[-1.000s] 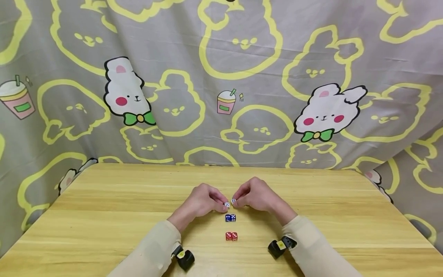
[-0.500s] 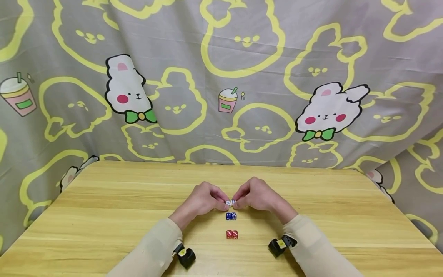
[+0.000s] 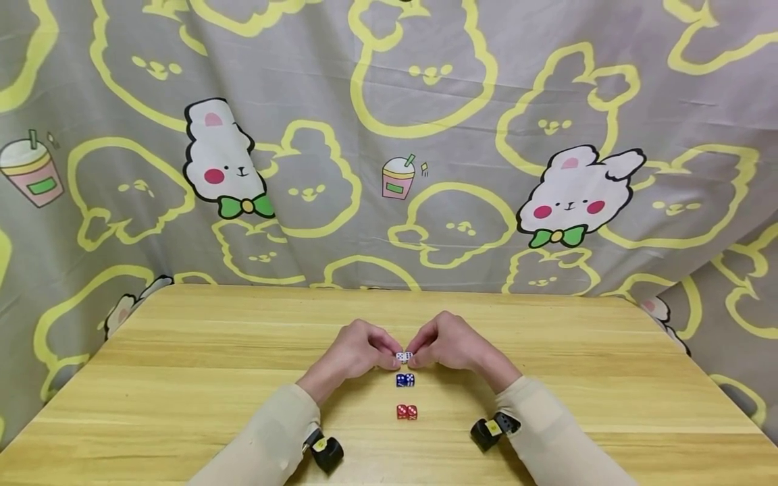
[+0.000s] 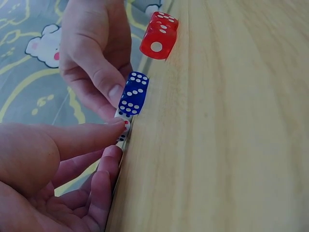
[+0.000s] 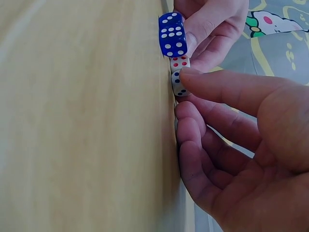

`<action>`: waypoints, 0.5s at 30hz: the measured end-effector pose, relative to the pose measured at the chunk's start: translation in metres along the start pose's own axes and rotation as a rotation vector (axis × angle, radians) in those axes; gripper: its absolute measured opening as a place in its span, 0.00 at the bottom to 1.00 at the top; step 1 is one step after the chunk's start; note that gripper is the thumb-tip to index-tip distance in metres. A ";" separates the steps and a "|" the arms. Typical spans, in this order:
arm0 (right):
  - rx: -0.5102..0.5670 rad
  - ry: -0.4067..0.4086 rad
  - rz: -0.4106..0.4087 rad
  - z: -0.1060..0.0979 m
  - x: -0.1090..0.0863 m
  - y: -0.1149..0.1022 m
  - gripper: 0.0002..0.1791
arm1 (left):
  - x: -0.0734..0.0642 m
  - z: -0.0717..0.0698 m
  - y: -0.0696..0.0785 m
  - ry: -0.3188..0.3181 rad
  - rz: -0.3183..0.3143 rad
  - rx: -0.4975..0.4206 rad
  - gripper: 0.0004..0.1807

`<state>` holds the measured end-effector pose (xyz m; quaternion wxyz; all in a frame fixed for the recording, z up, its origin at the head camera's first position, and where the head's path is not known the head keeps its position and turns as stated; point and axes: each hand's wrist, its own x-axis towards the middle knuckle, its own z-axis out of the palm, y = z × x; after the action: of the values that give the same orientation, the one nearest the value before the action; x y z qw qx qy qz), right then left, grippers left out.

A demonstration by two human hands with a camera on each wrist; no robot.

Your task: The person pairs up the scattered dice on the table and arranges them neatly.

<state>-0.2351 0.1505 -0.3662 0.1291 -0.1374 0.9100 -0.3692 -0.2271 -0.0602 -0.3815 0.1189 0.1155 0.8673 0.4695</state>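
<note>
In the head view two white dice stand side by side at mid-table. My left hand (image 3: 355, 351) pinches the left white die (image 3: 400, 356) between thumb and fingers. From the other side, my right hand (image 3: 452, 344) pinches the right white die (image 3: 409, 356). The right wrist view shows that die (image 5: 177, 83) under my right thumb, right against the other white die (image 5: 180, 62), which has red pips on one face. Just nearer to me sits a pair of blue dice (image 3: 405, 381), and nearer again a pair of red dice (image 3: 407, 412).
The dice line up in rows on a wood-grain table (image 3: 213, 378). A grey curtain (image 3: 340, 88) with yellow rabbit outlines hangs behind the far edge and at both sides. Black wrist cameras (image 3: 327, 452) sit below each sleeve, near the table.
The two white dice, apart one second ago, have come together between my hands. The left one moved slightly away from me and right. Blue and red dice have stayed put.
</note>
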 end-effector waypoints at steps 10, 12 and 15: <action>0.017 -0.020 -0.009 -0.001 0.000 0.003 0.07 | -0.001 0.000 -0.002 0.011 0.003 -0.002 0.08; 0.022 -0.027 -0.009 -0.002 -0.001 0.003 0.08 | -0.001 0.000 -0.002 0.008 0.008 -0.001 0.09; 0.012 -0.018 0.007 -0.007 -0.005 0.002 0.14 | 0.000 -0.001 -0.002 -0.004 0.013 -0.008 0.09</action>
<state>-0.2331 0.1577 -0.3621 0.1393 -0.1366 0.9071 -0.3730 -0.2277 -0.0618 -0.3823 0.1178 0.1216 0.8645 0.4733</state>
